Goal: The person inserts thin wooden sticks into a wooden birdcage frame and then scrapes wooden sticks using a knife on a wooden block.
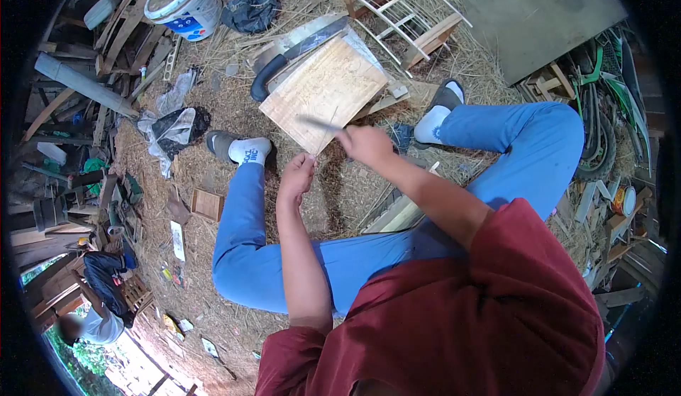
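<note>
My right hand [367, 145] is closed on a knife, its blade [319, 123] blurred by motion over a pale wooden board [326, 84]. Close to the board's near corner, my left hand [297, 175] pinches a thin wooden strip [325, 143] that slants up across the board, partly under the blade. Whether blade and strip touch is hard to tell. Beyond the board lies a saw, with a dark curved handle [267, 77] and its blade [312, 39] pointing away to the right.
A small wooden rack [404, 13] stands at the far right of the board. A white bucket [186, 9] and black plastic [250, 8] are at the back left. Shavings cover the ground [213, 98]. Another person [103, 318] sits at lower left. A grey sheet [539, 13] lies at upper right.
</note>
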Available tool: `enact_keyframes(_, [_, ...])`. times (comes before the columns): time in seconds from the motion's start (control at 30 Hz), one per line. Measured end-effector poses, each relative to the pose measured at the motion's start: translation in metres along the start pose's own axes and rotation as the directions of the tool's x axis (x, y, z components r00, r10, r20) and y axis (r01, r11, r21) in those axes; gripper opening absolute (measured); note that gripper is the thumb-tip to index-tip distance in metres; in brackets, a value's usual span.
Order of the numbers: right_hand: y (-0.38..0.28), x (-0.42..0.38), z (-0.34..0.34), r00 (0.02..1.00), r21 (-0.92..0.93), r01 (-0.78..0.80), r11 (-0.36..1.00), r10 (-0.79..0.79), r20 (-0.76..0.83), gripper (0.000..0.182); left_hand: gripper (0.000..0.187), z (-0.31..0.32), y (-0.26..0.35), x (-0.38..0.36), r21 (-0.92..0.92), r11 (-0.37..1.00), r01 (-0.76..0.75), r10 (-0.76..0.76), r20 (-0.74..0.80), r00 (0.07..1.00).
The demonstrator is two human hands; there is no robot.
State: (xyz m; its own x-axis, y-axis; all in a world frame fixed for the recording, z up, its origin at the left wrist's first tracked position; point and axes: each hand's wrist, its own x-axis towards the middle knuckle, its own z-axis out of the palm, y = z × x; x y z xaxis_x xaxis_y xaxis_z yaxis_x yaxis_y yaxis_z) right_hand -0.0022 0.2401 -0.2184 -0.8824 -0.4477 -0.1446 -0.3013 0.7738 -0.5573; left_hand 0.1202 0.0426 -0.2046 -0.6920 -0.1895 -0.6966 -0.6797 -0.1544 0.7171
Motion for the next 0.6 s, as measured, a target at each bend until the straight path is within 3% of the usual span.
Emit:
enact_keyframes(0.07, [-0.005,-0.009,-0.010,0.959,-0.116,0.240,0.964,-0.217,0.181,0.053,0.025,0.002,0.003,0.002,-0.017,1.000,-0.024,0.024,0.020,1.000])
enact_keyframes(0.1, [0.002,0.000,-0.009,0.962,-0.115,0.236,0.965,-0.215,0.170,0.053,0.024,0.004,0.005,-0.002,-0.028,1.000,-0.011,0.011,0.003,1.000])
enact_keyframes(0.17, [0.028,0.023,-0.001,0.998,-0.034,-0.058,0.998,0.057,-0.035,0.054,0.024,0.004,0.008,-0.003,-0.033,0.999,0.001,-0.002,-0.020,1.000])
enact_keyframes(0.23, [0.022,0.019,-0.010,0.999,-0.040,-0.035,0.999,0.033,-0.036,0.055,0.024,0.003,0.006,-0.003,-0.004,1.000,-0.004,0.004,-0.020,1.000])
enact_keyframes(0.33, [0.010,0.000,-0.015,0.996,-0.073,-0.026,0.997,0.032,0.088,0.055,0.024,0.003,0.006,-0.002,-0.009,1.000,0.005,-0.005,-0.011,1.000])
enact_keyframes(0.4, [0.009,-0.009,-0.008,0.974,-0.142,0.174,0.974,-0.149,0.171,0.053,0.025,0.003,0.006,-0.001,-0.006,1.000,-0.004,0.004,-0.012,1.000])
enact_keyframes(0.43, [0.012,-0.003,-0.006,0.974,-0.142,0.173,0.975,-0.147,0.174,0.053,0.025,0.003,0.004,-0.001,0.002,1.000,-0.007,0.007,-0.012,1.000])
enact_keyframes(0.5, [0.020,0.019,-0.006,0.995,-0.010,-0.101,0.995,0.101,-0.013,0.054,0.025,0.001,0.001,-0.002,0.016,1.000,0.000,0.000,-0.009,1.000])
enact_keyframes(0.57, [0.023,0.025,-0.005,0.996,-0.030,-0.076,0.997,0.074,-0.047,0.055,0.026,0.002,0.004,0.001,0.041,0.999,-0.008,0.007,0.011,1.000])
enact_keyframes(0.6, [0.018,0.018,-0.007,0.999,-0.029,-0.039,0.999,0.040,0.023,0.055,0.026,0.001,0.005,-0.001,0.029,1.000,0.002,-0.003,0.020,1.000])
